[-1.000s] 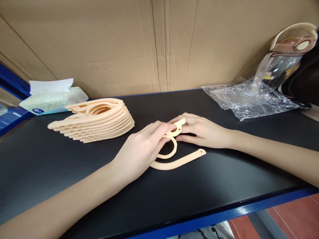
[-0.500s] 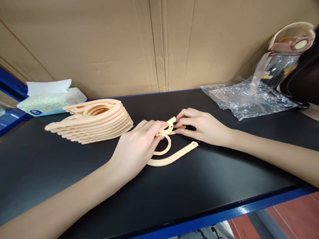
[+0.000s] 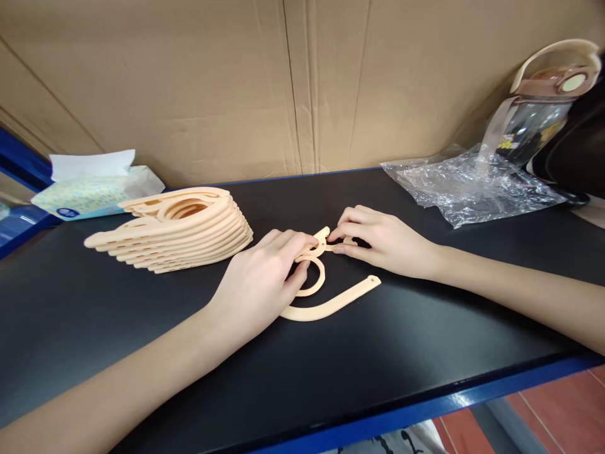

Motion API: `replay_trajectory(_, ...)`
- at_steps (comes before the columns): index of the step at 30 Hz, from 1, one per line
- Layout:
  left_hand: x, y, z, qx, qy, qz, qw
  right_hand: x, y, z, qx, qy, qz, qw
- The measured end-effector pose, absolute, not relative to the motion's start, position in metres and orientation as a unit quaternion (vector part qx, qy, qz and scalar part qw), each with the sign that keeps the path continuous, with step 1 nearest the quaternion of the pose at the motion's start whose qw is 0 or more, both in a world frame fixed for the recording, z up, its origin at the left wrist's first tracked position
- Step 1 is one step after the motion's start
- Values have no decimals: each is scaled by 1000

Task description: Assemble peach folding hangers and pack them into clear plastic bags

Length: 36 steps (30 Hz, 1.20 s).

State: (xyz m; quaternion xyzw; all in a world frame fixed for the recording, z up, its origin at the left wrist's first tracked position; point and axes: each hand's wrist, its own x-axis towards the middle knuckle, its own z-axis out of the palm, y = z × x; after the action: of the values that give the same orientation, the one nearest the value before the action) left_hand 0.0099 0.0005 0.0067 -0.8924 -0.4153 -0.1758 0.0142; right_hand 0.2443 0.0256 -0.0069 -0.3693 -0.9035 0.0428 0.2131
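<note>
A peach plastic folding hanger lies in loose parts on the black table, near its middle. My left hand pinches the hanger's round hook piece, fingers curled over it. From the right, my right hand grips the small upper piece with closed fingertips, touching the same joint. One curved arm of the hanger stretches free toward the front right. A stack of several folded peach hangers rests to the left of my hands.
A tissue pack sits at the far left. Crumpled clear plastic wrap and a bottle lie at the back right. Cardboard walls the back. The table's blue front edge runs below.
Both hands shifted slightly left and back with the hanger. The upper piece now lies lower between the fingertips, and the free arm swung a little.
</note>
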Motion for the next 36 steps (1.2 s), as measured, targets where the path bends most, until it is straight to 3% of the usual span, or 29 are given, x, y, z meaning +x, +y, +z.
replay_trajectory(6,11,0,8,-898,-407,-168,-7,241,21,-3,-417,-880,111,199)
replay_trajectory(36,11,0,6,-912,-370,-175,-28,243,22,-2,-372,-903,110,184)
